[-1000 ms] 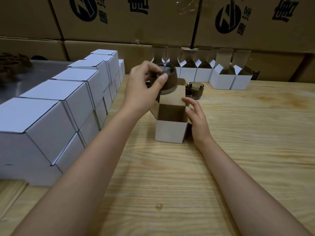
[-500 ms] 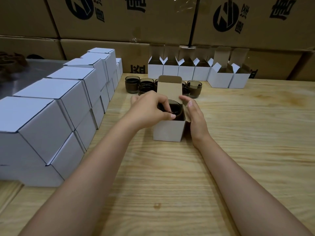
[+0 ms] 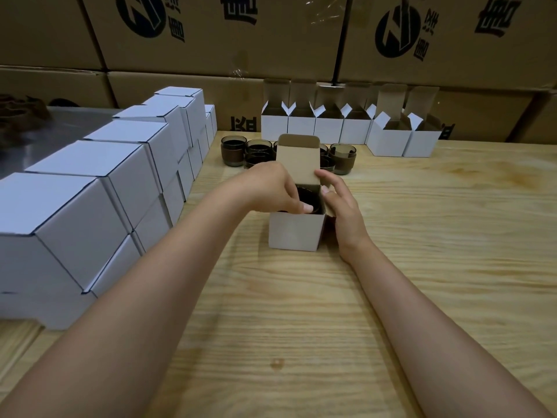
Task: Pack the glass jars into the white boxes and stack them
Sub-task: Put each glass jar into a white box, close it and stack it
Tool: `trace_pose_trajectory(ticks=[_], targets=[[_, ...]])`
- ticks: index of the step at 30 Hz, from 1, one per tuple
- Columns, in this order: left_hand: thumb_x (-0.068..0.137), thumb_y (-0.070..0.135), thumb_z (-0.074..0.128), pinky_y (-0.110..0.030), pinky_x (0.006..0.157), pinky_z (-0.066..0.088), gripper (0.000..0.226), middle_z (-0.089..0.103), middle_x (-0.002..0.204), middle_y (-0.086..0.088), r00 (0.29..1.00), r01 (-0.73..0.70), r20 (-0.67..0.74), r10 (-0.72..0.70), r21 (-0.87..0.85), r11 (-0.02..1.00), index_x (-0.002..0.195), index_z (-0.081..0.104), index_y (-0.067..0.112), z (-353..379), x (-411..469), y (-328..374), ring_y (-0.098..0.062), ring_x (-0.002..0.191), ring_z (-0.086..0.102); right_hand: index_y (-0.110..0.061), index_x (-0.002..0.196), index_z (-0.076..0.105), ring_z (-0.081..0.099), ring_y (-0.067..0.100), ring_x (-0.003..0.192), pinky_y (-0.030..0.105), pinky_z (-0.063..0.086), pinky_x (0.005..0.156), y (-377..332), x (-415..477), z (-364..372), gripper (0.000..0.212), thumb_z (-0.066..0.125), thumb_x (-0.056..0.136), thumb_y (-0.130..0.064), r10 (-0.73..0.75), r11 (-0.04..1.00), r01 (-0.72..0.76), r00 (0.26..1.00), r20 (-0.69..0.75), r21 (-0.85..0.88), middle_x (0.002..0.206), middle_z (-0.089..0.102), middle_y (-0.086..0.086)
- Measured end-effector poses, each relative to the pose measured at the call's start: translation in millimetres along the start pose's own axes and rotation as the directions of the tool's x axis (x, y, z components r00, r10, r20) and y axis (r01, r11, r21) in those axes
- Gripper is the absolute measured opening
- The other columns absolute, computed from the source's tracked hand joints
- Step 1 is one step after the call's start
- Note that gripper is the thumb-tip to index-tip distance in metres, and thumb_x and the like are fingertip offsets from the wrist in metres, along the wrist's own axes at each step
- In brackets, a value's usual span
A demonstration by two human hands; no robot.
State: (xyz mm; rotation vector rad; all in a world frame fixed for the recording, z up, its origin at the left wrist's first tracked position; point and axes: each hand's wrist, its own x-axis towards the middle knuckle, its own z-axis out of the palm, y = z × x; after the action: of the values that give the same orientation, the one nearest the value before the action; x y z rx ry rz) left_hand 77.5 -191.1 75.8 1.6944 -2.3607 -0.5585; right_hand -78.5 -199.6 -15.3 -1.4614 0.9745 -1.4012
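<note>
A small white box (image 3: 297, 233) stands on the wooden table (image 3: 422, 267) with its brown lid flap (image 3: 297, 158) upright. A dark glass jar (image 3: 312, 200) sits down inside it, only its rim showing. My left hand (image 3: 271, 188) reaches over the opening from the left, and its fingertips hold the jar's near rim; the thumb is hidden. Resting against the box's right side is my right hand (image 3: 343, 206), thumb at the foot of the lid, fingers loose.
Several more dark jars (image 3: 232, 150) stand behind the box. A row of open white boxes (image 3: 301, 128) lines the back. Closed white boxes (image 3: 120, 176) are stacked two high along the left. Large brown cartons (image 3: 211, 34) form a wall behind.
My left hand brought the jar down from above the box and lowered it inside. My right hand stayed at the box's right side.
</note>
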Motion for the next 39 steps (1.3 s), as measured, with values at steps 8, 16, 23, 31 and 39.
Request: trace_pose_trajectory(ticks=[8, 16, 23, 31, 39], targets=[[0.095, 0.048, 0.048, -0.043, 0.099, 0.041, 0.034, 0.06, 0.112, -0.002, 0.998, -0.058, -0.028, 0.064, 0.158, 0.986, 0.1, 0.072, 0.023, 5, 4, -5, -0.02, 0.115, 0.045, -0.024, 0.125, 0.056, 0.06, 0.005, 0.11, 0.018, 0.049, 0.086, 1, 0, -1, 0.04, 0.047, 0.087, -0.032, -0.01, 0.999, 0.009, 1.0, 0.006, 0.054, 0.12, 0.061, -0.008], [0.103, 0.019, 0.035, -0.028, 0.083, 0.051, 0.026, 0.06, 0.117, 0.001, 0.827, -0.234, -0.307, -0.472, -0.95, 0.207, 0.118, 0.054, 0.03, 57, -1, -22, -0.015, 0.102, 0.059, -0.027, 0.123, 0.056, 0.048, 0.01, 0.126, 0.035, 0.037, 0.109, -1, -1, 1, 0.043, 0.036, 0.088, -0.041, 0.012, 1.0, -0.011, 0.999, -0.044, 0.014, 0.13, 0.056, -0.008], [0.095, 0.015, 0.054, -0.031, 0.073, 0.057, 0.022, 0.072, 0.104, -0.003, 0.932, -0.224, -0.241, -0.272, -0.97, 0.092, 0.114, 0.064, 0.018, 77, 1, -27, -0.019, 0.092, 0.068, -0.025, 0.133, 0.05, 0.046, 0.011, 0.128, 0.036, 0.034, 0.111, -5, -5, 3, 0.046, 0.032, 0.094, -0.042, 0.01, 1.0, -0.01, 1.0, -0.018, 0.02, 0.134, 0.053, -0.007], [0.095, 0.009, 0.052, -0.025, 0.064, 0.056, 0.023, 0.072, 0.095, 0.002, 0.921, -0.25, -0.243, -0.304, -0.968, 0.019, 0.11, 0.062, 0.022, 80, 3, -25, -0.012, 0.081, 0.069, -0.027, 0.146, 0.03, 0.063, 0.022, 0.113, 0.039, 0.048, 0.09, -8, -3, -5, 0.046, 0.025, 0.101, -0.032, 0.251, 0.516, -0.245, 0.959, 0.129, 0.821, 0.128, 0.063, 0.002], [0.094, 0.007, 0.052, -0.03, 0.078, 0.054, 0.025, 0.07, 0.105, -0.005, 0.907, -0.273, -0.274, -0.319, -0.961, 0.048, 0.113, 0.063, 0.018, 84, 6, -24, -0.017, 0.09, 0.067, -0.016, 0.145, 0.036, 0.055, 0.03, 0.122, 0.046, 0.043, 0.104, -6, -3, 6, 0.055, 0.051, 0.092, -0.009, 0.152, 0.863, -0.211, 0.975, 0.163, 0.459, 0.133, 0.058, 0.009]])
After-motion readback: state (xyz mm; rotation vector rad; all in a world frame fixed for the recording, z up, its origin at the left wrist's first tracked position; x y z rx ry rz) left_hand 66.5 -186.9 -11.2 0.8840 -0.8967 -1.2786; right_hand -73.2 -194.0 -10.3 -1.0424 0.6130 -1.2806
